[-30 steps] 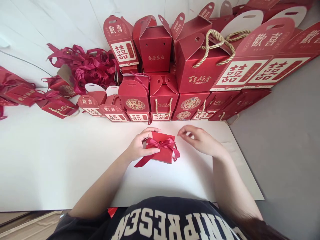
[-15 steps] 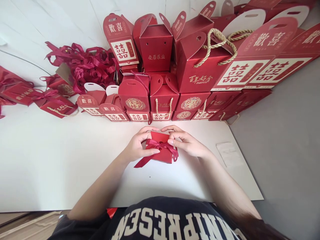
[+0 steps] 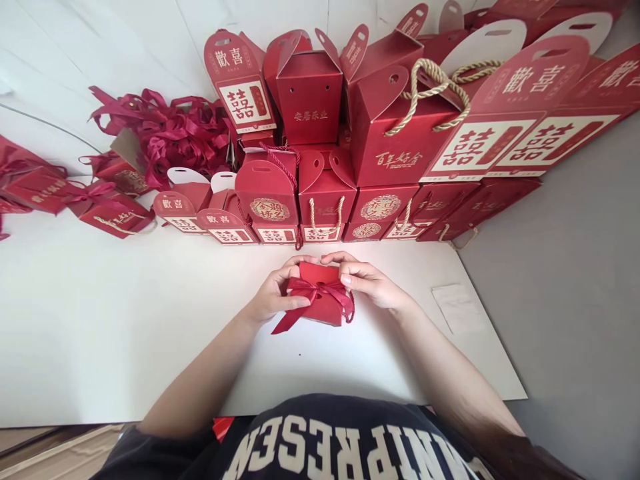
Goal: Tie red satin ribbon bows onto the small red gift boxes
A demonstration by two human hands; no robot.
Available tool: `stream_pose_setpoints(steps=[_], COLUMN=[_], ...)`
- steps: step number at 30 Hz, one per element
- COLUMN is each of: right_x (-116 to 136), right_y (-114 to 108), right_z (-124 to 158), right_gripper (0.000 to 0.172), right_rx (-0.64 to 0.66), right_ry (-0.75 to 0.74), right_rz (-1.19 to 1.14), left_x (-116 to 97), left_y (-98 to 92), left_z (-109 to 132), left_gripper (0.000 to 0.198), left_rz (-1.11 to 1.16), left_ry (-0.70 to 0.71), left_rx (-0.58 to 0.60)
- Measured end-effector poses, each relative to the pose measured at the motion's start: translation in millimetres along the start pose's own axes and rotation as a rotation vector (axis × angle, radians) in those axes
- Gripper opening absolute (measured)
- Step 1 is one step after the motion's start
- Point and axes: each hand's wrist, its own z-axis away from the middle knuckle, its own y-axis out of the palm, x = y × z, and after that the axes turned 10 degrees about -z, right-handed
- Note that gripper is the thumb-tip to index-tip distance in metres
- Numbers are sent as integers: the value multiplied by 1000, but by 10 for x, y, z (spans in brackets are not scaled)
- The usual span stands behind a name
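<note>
Both hands are around a small red gift box (image 3: 326, 312) above the white table. A dark red ribbon (image 3: 320, 289) is tied in a bow across its top, one tail hanging down to the left. My left hand (image 3: 275, 293) holds the box's left side, thumb on the ribbon and fingers along the far edge. My right hand (image 3: 373, 283) pinches the ribbon's loop at the right side of the box, with its index finger stretched over the far edge. A twisted red cord shows just below the right fingers. The box's underside is hidden.
Stacked red gift boxes (image 3: 310, 100) with rope handles line the back wall. A heap of dark red ribbons (image 3: 185, 133) lies at the back left, near several bow-tied boxes (image 3: 110, 207). A white paper (image 3: 456, 309) lies at right, by the table (image 3: 125, 333) edge and grey wall.
My left thumb has slid left off the knot, and the bow lies a little flatter and wider. My right fingers have shifted slightly right. The box stays about where it was.
</note>
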Motion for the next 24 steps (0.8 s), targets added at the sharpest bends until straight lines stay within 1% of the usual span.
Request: stream_pose_setpoints(steps=[4, 11, 13, 16, 18, 19, 22, 23, 24], right_x=[-74, -100, -102, -84, -33, 8, 186, 255, 322], right_y=[-12, -14, -11, -15, -32, -45, -74, -68, -49], right_z=[-16, -21, -28, -41, -41, -33, 36, 73, 112], right_gripper=[39, 41, 39, 41, 37, 33, 23, 22, 22], right_rx=[-7, -19, -11, 12, -3, -32, -188, -228, -242], right_ry=[1, 18, 9, -5, -17, -31, -106, -133, -157], right_rz=[-87, -109, -102, -69, 13, 78, 348, 453, 558], left_x=[24, 26, 27, 37, 32, 20, -57, -94, -133], left_y=[6, 117, 131, 115, 80, 58, -2, -14, -20], left_z=[-1, 12, 12, 8, 6, 6, 9, 12, 15], left_gripper=[19, 26, 30, 38, 41, 43, 47, 47, 45], left_rz=[14, 220, 217, 155, 109, 75, -108, -190, -272], left_ry=[2, -65, -73, -79, -77, -67, -27, -12, 2], left_rx=[-10, -81, -102, -122, -135, -140, -139, -136, -135])
